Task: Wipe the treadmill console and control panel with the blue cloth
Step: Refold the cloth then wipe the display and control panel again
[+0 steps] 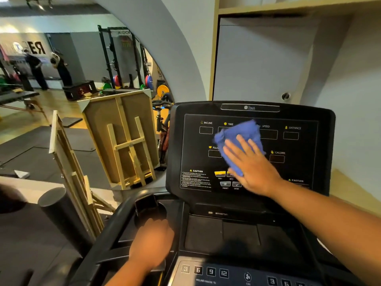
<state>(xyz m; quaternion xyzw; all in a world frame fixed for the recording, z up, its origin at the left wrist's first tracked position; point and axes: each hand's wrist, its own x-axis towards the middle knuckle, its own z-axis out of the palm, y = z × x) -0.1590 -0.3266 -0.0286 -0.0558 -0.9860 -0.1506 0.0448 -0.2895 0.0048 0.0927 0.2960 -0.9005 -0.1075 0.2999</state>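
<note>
The black treadmill console [193, 157] stands upright in front of me, its dark display labelled INCLINE, TIME, SPEED, DISTANCE. A crumpled blue cloth [237, 137] lies flat against the middle of the display. My right hand [250, 164] presses on the cloth with fingers spread, reaching in from the lower right. Below the display lies the control panel [210, 272] with numbered keys 3, 6, 9, 12. My left hand [152, 242] rests on the console's left side, beside the cup holder [150, 209], fingers curled down over the black surface.
Wooden easels and a board [121, 139] lean against each other left of the treadmill. A black foam roller [59, 211] stands at lower left. A mirror on the left wall reflects a gym with a squat rack, weight plates and two people. A white wall is behind the console.
</note>
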